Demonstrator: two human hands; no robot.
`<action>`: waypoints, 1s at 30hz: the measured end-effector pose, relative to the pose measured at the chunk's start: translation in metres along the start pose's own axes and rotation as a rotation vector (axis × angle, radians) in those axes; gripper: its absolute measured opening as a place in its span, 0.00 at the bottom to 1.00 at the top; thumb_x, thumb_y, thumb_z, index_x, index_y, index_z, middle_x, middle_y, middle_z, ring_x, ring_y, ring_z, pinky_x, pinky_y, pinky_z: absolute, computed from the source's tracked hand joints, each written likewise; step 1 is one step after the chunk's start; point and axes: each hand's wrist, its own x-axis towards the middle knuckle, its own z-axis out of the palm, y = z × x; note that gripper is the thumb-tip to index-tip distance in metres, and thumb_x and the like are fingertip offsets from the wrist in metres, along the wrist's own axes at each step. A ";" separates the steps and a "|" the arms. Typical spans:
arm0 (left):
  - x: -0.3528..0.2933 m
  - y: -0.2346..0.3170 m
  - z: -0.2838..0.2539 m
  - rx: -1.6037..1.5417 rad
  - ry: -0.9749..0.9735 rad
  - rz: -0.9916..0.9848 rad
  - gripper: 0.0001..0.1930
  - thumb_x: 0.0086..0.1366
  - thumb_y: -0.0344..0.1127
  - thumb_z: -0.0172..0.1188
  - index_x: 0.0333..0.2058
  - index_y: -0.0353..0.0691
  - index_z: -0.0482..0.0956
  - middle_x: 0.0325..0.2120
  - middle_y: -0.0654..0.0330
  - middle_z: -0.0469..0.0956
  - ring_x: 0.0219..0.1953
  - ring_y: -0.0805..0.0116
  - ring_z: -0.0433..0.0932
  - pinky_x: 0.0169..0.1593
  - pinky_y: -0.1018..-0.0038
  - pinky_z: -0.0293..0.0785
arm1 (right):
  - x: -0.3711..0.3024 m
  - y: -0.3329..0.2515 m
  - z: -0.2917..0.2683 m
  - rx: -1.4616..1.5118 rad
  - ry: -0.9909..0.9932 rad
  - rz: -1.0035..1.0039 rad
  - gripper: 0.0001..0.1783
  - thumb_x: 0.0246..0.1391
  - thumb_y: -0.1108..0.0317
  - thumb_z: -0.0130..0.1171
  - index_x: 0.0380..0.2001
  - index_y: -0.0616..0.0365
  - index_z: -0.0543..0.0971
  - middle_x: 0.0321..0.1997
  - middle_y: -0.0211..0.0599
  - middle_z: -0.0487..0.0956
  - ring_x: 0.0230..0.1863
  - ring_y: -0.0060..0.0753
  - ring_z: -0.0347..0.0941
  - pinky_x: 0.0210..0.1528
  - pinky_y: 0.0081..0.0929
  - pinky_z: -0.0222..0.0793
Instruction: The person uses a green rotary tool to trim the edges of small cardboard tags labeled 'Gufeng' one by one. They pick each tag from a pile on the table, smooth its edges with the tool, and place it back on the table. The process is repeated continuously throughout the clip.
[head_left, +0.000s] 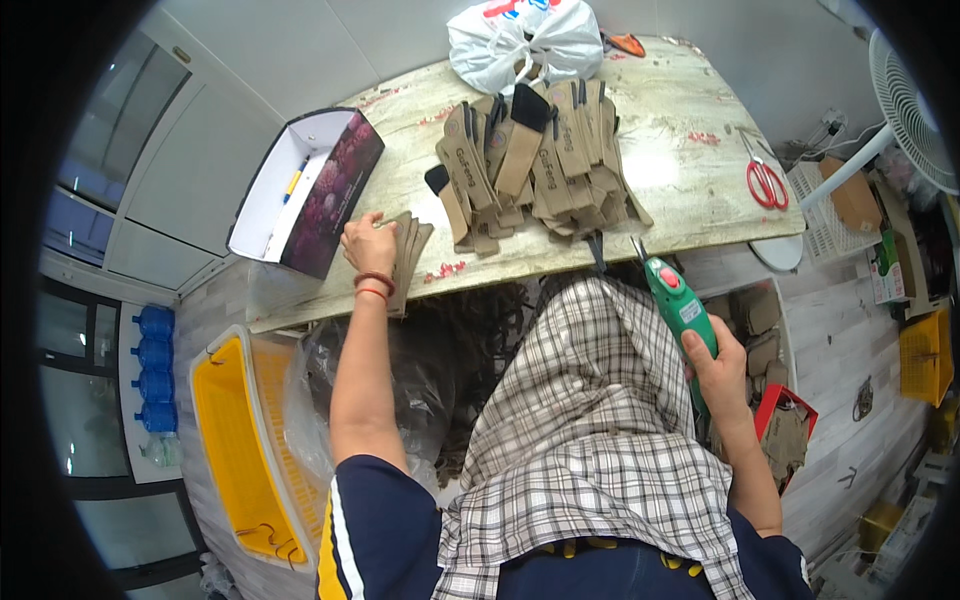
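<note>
My left hand (368,246) rests at the table's front left, fingers curled at the edge of a small stack of tan fabric pieces (412,250). In my right hand (718,366) is a green handheld electric tool (678,305) with a red switch and thin metal tip; my fingers wrap round its body. The tip points up toward the table's front edge, apart from any fabric. A larger pile of tan fabric straps (560,165), some with black ends, lies mid-table. One black strip (596,250) hangs over the edge there.
An open dark floral box (345,190) with a pen inside stands left. Red-handled scissors (767,185) lie at the right, a white plastic bag (525,45) at the back. Below are a yellow basket (222,440) and a red box (770,405); a white fan (905,110) stands right.
</note>
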 end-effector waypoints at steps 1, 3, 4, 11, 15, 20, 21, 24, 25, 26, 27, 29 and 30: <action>-0.004 0.017 0.005 0.262 0.223 0.222 0.12 0.52 0.40 0.66 0.35 0.44 0.83 0.34 0.58 0.76 0.41 0.58 0.73 0.48 0.64 0.66 | -0.002 -0.001 -0.002 -0.014 0.012 -0.002 0.20 0.56 0.57 0.61 0.43 0.64 0.76 0.19 0.26 0.72 0.17 0.15 0.66 0.20 0.18 0.62; 0.011 0.052 0.020 0.010 0.128 0.290 0.14 0.54 0.42 0.65 0.37 0.45 0.83 0.38 0.56 0.73 0.46 0.56 0.69 0.53 0.61 0.61 | -0.003 0.001 -0.002 -0.005 0.021 0.001 0.20 0.56 0.56 0.61 0.42 0.63 0.76 0.19 0.26 0.72 0.17 0.16 0.66 0.20 0.18 0.62; 0.013 0.075 0.026 -0.111 0.078 0.318 0.14 0.57 0.45 0.63 0.38 0.45 0.83 0.38 0.55 0.74 0.46 0.55 0.69 0.53 0.61 0.63 | -0.003 0.002 -0.001 0.007 0.020 0.011 0.20 0.56 0.56 0.61 0.42 0.63 0.76 0.19 0.27 0.72 0.16 0.16 0.66 0.20 0.18 0.62; 0.018 0.155 0.057 -0.484 0.041 0.028 0.16 0.48 0.37 0.70 0.35 0.37 0.79 0.36 0.55 0.76 0.45 0.57 0.71 0.51 0.65 0.65 | -0.004 -0.006 0.006 0.009 0.018 -0.006 0.20 0.55 0.57 0.62 0.42 0.63 0.76 0.20 0.27 0.73 0.17 0.15 0.66 0.20 0.18 0.62; 0.012 0.164 0.046 -0.738 0.148 0.043 0.11 0.50 0.25 0.67 0.30 0.36 0.73 0.23 0.60 0.75 0.26 0.68 0.73 0.33 0.72 0.70 | -0.004 -0.007 0.007 -0.010 0.001 -0.042 0.19 0.55 0.58 0.63 0.42 0.63 0.76 0.20 0.27 0.73 0.18 0.15 0.66 0.21 0.19 0.62; -0.038 0.202 0.002 -1.439 -0.168 -0.116 0.06 0.60 0.21 0.58 0.37 0.33 0.77 0.30 0.62 0.79 0.29 0.78 0.75 0.35 0.80 0.72 | -0.001 -0.020 0.006 -0.010 0.041 -0.083 0.20 0.54 0.57 0.63 0.42 0.63 0.76 0.21 0.30 0.74 0.21 0.17 0.67 0.24 0.21 0.64; -0.054 0.208 -0.004 -1.546 -0.245 -0.155 0.04 0.61 0.23 0.59 0.35 0.34 0.77 0.29 0.64 0.79 0.29 0.80 0.74 0.34 0.82 0.71 | -0.001 -0.025 0.008 -0.014 0.053 -0.102 0.20 0.54 0.57 0.63 0.42 0.62 0.76 0.21 0.31 0.75 0.22 0.18 0.68 0.25 0.22 0.65; -0.107 0.231 -0.019 -1.704 -0.484 -0.396 0.03 0.63 0.29 0.60 0.33 0.37 0.78 0.28 0.66 0.79 0.26 0.80 0.75 0.32 0.82 0.72 | 0.001 -0.032 0.009 -0.058 0.074 -0.128 0.21 0.55 0.56 0.62 0.43 0.63 0.76 0.25 0.34 0.77 0.26 0.21 0.71 0.29 0.24 0.68; -0.120 0.234 -0.017 -1.706 -0.521 -0.401 0.03 0.63 0.29 0.60 0.33 0.37 0.78 0.28 0.65 0.80 0.26 0.79 0.76 0.31 0.82 0.72 | 0.001 -0.032 0.008 -0.048 0.069 -0.108 0.21 0.55 0.55 0.62 0.43 0.63 0.76 0.25 0.34 0.77 0.26 0.21 0.71 0.29 0.24 0.68; -0.132 0.239 -0.015 -1.715 -0.549 -0.444 0.03 0.63 0.29 0.60 0.33 0.37 0.78 0.28 0.65 0.80 0.26 0.79 0.76 0.30 0.82 0.72 | 0.000 -0.032 0.007 -0.038 0.064 -0.086 0.22 0.55 0.55 0.62 0.43 0.63 0.76 0.25 0.35 0.78 0.26 0.21 0.71 0.29 0.24 0.68; -0.142 0.243 -0.013 -1.727 -0.574 -0.486 0.03 0.63 0.30 0.61 0.33 0.37 0.78 0.28 0.65 0.80 0.26 0.79 0.76 0.30 0.83 0.72 | -0.001 -0.032 0.005 -0.030 0.059 -0.068 0.22 0.55 0.54 0.62 0.43 0.63 0.76 0.25 0.35 0.78 0.26 0.21 0.71 0.29 0.24 0.68; -0.156 0.249 -0.008 -1.713 -0.628 -0.527 0.04 0.62 0.30 0.61 0.33 0.36 0.78 0.27 0.64 0.80 0.26 0.79 0.76 0.29 0.83 0.71 | -0.003 -0.026 0.002 -0.030 0.089 -0.081 0.23 0.55 0.53 0.62 0.42 0.63 0.76 0.24 0.33 0.77 0.25 0.20 0.70 0.28 0.23 0.67; -0.161 0.255 -0.012 -1.704 -0.640 -0.539 0.04 0.62 0.30 0.61 0.33 0.36 0.78 0.27 0.64 0.80 0.25 0.79 0.76 0.29 0.83 0.71 | -0.004 -0.024 0.000 -0.025 0.091 -0.079 0.23 0.55 0.53 0.62 0.42 0.64 0.76 0.24 0.33 0.76 0.25 0.20 0.69 0.28 0.23 0.67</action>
